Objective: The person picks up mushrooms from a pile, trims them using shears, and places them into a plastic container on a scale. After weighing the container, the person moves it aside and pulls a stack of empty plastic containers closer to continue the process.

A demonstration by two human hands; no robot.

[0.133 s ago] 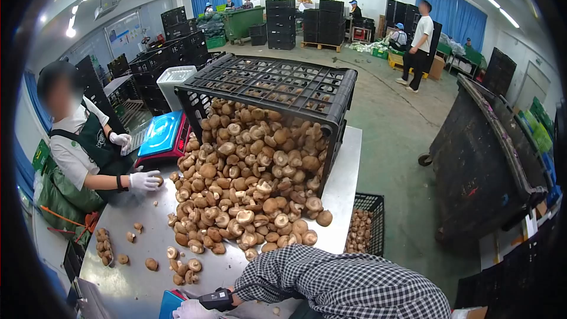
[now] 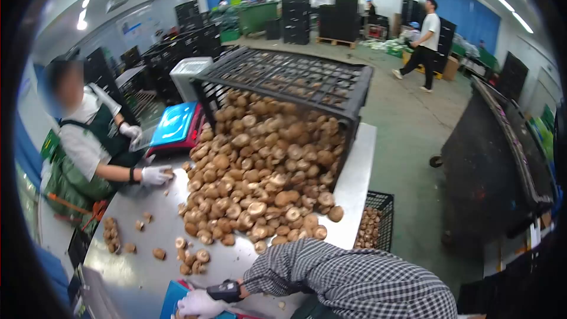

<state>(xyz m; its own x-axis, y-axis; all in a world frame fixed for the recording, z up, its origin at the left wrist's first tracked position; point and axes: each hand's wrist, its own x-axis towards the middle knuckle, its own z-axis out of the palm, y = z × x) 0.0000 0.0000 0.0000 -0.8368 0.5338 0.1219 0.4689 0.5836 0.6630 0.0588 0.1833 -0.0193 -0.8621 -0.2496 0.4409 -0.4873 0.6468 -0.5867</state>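
One of my hands showed, the right [image 2: 201, 304], white-gloved below a black-and-white checked sleeve [image 2: 354, 272]. It lay low over a flat blue tray [image 2: 170, 298], palm down, fingers partly cut off by the lower edge; I couldn't tell whether they were spread or closed on anything. My left was out of sight.

The big heap of brown-capped mushrooms [image 2: 260, 171] lay beyond and to the right of that hand, spilling from a black plastic lattice crate [image 2: 357, 106] tipped on its side, its open face toward me. A small cluster of loose mushrooms [image 2: 202, 256] sat nearer, just beyond my wrist on the silvery metal worktop [image 2: 136, 266]. A co-worker's gloved hand [image 2: 156, 175] was at the heap's left side, well apart from mine.
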